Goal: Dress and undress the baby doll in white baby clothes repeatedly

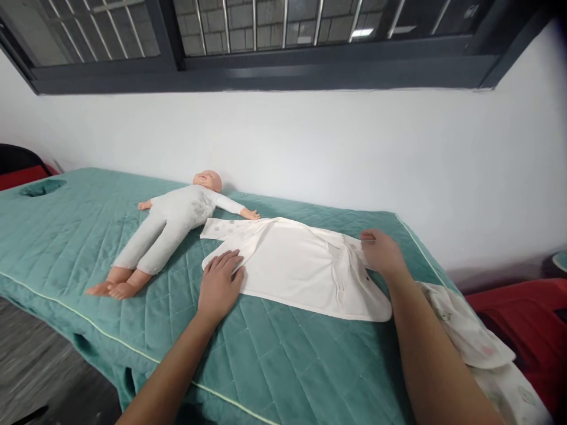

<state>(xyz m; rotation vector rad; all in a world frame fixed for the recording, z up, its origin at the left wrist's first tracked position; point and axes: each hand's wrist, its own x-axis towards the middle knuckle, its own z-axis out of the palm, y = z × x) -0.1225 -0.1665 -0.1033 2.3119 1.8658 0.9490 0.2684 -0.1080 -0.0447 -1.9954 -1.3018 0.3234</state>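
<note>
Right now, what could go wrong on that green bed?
The right hand is at one sleeve, so the shirt might get pulled crooked. The doll lies close to the other sleeve, so its arm could get bumped. The patterned cloth lies at the bed's edge and may slide off.

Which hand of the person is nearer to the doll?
Left. The left hand lies on the white garment, to the right of the doll; the right hand is farther away, at the garment's opposite sleeve.
</note>
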